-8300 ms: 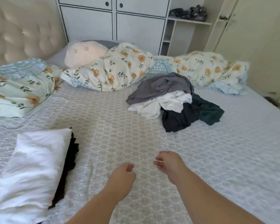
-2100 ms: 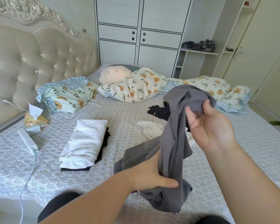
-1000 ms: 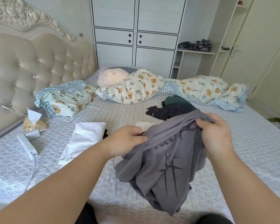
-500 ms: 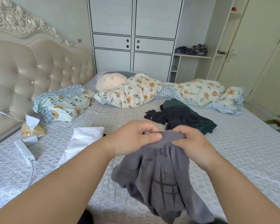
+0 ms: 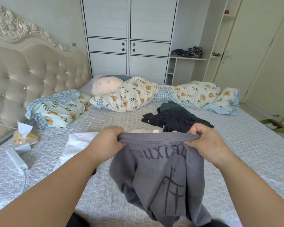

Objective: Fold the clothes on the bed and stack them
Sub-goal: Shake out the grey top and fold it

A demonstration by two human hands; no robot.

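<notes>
Both hands, left [image 5: 107, 141] and right [image 5: 205, 145], pinch the soft grey shirt's [image 5: 161, 177] taut hem; fabric hangs crumpled.

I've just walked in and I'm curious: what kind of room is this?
Most likely a home bedroom: a bed with a tufted headboard, a floral duvet bunched along it, and a white wardrobe against the wall.

The grey printed cotton garment [image 5: 161, 174], which lay on the loose pile at the centre right of the frame eight seconds ago, now hangs in the lower middle. Half a second ago both hands pinched it close together; now the left hand [image 5: 107, 141] and the right hand [image 5: 203, 143] are spread apart, stretching its top hem flat between them, so its dark lettering shows.
</notes>
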